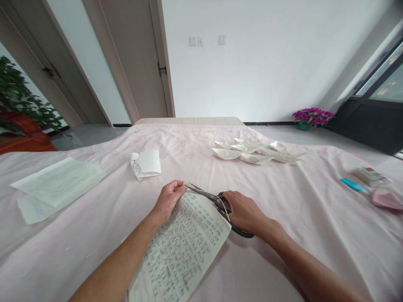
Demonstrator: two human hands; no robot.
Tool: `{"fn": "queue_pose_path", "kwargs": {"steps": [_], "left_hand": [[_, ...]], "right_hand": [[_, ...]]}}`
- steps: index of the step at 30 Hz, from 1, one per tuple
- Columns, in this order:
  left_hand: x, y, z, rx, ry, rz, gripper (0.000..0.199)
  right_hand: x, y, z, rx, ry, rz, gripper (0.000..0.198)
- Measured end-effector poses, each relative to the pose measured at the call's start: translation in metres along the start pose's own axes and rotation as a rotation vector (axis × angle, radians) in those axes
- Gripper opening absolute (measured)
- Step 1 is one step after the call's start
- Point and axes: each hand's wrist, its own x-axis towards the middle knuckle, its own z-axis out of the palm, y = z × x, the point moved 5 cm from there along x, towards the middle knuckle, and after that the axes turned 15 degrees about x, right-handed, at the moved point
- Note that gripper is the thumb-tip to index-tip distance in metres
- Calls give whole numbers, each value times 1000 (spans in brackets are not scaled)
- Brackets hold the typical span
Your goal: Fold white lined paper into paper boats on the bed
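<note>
My left hand [170, 200] pinches the top corner of a handwritten sheet of paper [185, 247], which slants down toward me. In my right hand [242, 212] is a pair of black-handled scissors [204, 193], its blades lying along the sheet's upper edge and pointing at my left fingertips. A thin strip of paper [225, 209] curls off that edge beside the scissors' handles. My right fingers are wrapped through the handles and partly hidden.
A pink floral cloth [189, 142] covers the surface. Several folded paper boats [255, 151] sit at the back right. Paper scraps [147, 163] lie left of centre, with more sheets [59, 184] at far left. A blue item [351, 184] and a pink item [386, 199] lie far right.
</note>
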Motion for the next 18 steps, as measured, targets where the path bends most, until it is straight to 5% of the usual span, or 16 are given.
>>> {"fn": "queue_pose_path", "kwargs": {"steps": [7,18], "left_hand": [[-5,9,0,151,112,131,27],[-7,4,1,136,122,154,29]], "right_hand": [[-2,-5,3,-10,24,37,17],[-4,-7,7,10,15,57,16]]}}
